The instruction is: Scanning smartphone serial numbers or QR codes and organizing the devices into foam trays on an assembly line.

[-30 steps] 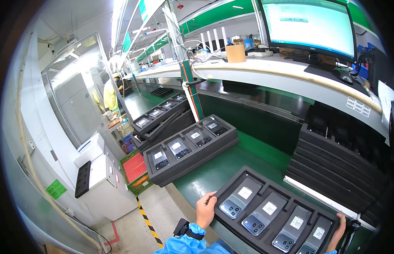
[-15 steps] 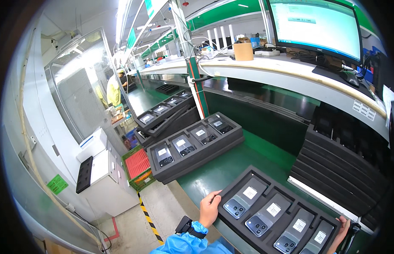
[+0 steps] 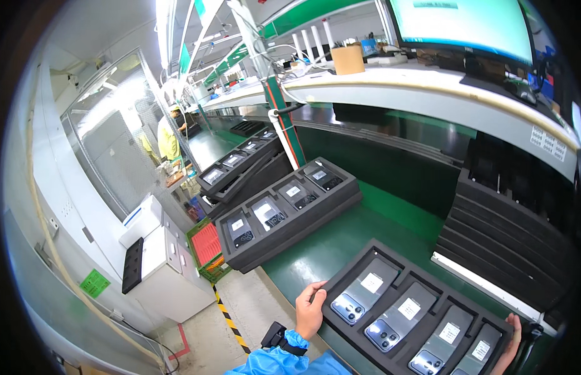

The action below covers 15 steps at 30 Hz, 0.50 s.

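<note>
Both my hands hold a black foam tray (image 3: 353, 342) at the lower right, over the green work surface. Several smartphones (image 3: 360, 295) lie in its slots, camera ends toward me, each with a white label. My left hand (image 3: 310, 311) is closed on the tray's left end, thumb on top. At the opposite end my right hand (image 3: 513, 336) grips the edge, its fingers partly hidden behind the rim. A dark band with a small box sits on my left wrist, over a blue sleeve.
Further left stands a stack of foam trays (image 3: 290, 219) with phones on top; more trays (image 3: 243, 159) lie behind it. A tall tray pile (image 3: 496, 237) rises at right under a shelf bearing a monitor (image 3: 462, 28). A green crate (image 3: 210, 265) and white cabinet (image 3: 168, 272) stand left.
The view has tilted down and shifted slightly. The tray stays in both hands, nearly in the same place, with the right hand a little higher in the picture.
</note>
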{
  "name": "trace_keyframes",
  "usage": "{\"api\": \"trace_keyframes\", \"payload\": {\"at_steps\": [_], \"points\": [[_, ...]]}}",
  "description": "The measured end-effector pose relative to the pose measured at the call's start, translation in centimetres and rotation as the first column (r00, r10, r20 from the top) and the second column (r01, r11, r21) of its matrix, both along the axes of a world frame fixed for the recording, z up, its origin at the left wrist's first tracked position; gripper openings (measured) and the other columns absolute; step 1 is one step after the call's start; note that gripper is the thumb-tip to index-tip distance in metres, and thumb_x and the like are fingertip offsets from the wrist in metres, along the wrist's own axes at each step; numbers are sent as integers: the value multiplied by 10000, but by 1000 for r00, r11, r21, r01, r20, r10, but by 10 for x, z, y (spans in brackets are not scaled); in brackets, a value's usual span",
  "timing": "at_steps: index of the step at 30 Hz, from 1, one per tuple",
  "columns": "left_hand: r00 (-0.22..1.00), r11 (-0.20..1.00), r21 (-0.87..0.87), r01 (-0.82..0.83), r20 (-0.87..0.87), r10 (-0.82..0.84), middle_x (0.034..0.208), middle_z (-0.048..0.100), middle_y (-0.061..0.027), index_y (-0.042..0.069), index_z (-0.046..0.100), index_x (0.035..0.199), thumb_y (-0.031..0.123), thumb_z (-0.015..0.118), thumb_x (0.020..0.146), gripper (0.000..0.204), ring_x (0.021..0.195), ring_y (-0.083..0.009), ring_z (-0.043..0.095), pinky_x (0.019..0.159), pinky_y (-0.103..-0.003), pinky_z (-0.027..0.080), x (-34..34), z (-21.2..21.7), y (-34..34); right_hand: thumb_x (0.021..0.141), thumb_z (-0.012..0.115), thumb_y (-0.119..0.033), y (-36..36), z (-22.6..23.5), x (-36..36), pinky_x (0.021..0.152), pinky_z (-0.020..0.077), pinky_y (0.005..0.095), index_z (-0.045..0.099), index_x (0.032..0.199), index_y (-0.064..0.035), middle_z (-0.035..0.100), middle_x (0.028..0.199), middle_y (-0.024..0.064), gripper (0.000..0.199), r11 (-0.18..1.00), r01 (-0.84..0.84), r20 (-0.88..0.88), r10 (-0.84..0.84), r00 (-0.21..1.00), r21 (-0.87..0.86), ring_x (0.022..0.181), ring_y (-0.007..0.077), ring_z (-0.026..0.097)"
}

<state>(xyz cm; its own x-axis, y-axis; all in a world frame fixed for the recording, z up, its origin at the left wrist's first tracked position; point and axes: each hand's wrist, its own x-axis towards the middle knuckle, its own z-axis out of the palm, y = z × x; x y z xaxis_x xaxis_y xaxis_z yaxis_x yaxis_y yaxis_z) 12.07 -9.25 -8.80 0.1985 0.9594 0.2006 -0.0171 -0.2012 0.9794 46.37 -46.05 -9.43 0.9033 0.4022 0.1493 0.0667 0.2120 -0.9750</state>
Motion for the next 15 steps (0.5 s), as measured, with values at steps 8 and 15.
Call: {"api": "trace_keyframes", "payload": {"at_steps": [8,15], "points": [[997,997,9,-75,-31,75,985,681,-53,-50,655,1120,100,543,979,234,882,-95,600,806,-242,480,3,4,-6,1071,366,-251,-5,2,-7,1139,376,424,485,1435,50,566,1397,201,487,999,23,-119,-19,993,35,1287,319,535],[989,992,2,-127,-71,126,973,667,-59,-50,646,1107,118,531,945,260,861,-102,579,807,-242,457,4,8,-8,1070,383,-336,-10,-3,-4,990,496,454,558,1348,80,608,1301,228,530,971,149,146,-122,982,-187,1153,359,611]]}}
